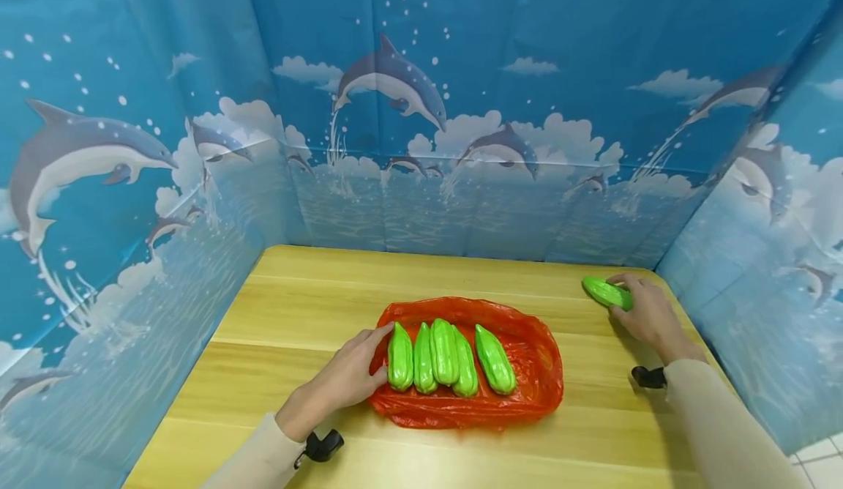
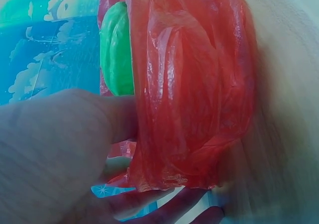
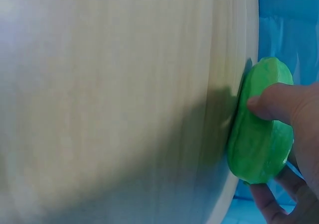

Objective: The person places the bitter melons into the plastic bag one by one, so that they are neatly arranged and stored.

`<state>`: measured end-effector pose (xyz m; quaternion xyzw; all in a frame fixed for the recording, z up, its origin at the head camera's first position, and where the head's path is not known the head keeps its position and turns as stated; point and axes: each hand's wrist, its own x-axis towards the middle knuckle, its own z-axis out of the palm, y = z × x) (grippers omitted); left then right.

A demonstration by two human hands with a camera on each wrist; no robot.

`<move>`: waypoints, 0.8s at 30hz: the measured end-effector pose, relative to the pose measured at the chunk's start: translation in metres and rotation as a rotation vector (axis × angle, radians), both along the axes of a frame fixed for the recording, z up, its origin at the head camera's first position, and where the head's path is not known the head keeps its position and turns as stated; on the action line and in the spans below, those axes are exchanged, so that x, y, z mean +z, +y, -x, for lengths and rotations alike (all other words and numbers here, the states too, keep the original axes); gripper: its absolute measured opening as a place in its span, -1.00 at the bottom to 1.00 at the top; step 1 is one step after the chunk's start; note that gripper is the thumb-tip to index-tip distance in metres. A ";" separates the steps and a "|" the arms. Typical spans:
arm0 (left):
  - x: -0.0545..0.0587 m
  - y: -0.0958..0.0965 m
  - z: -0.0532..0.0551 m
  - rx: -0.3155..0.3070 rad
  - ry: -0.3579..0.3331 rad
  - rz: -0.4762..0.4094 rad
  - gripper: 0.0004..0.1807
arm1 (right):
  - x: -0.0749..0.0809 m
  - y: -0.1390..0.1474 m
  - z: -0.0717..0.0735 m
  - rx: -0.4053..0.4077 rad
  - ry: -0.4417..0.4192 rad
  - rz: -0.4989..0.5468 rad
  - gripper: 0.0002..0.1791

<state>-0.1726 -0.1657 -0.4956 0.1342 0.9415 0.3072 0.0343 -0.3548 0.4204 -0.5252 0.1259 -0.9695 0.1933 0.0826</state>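
A red plastic bag, its mouth spread wide into an oval, lies mid-table. Inside it several glossy green ridged cucumbers with pointed ends lie side by side. My left hand holds the bag's left rim; in the left wrist view the thumb passes behind the red wall, near a cucumber, and the fingertips are partly hidden. At the table's far right corner, my right hand grips another green cucumber. The right wrist view shows its thumb across this cucumber, low against the tabletop.
The yellow wooden table has rounded corners. A blue curtain printed with dolphins hangs behind it and along both sides. Black straps with mounts sit at both wrists. White floor tiles show at the lower right.
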 end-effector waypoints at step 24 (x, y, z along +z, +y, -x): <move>-0.003 -0.001 -0.006 -0.030 0.004 0.020 -0.13 | 0.003 -0.028 -0.036 0.041 0.014 0.001 -0.24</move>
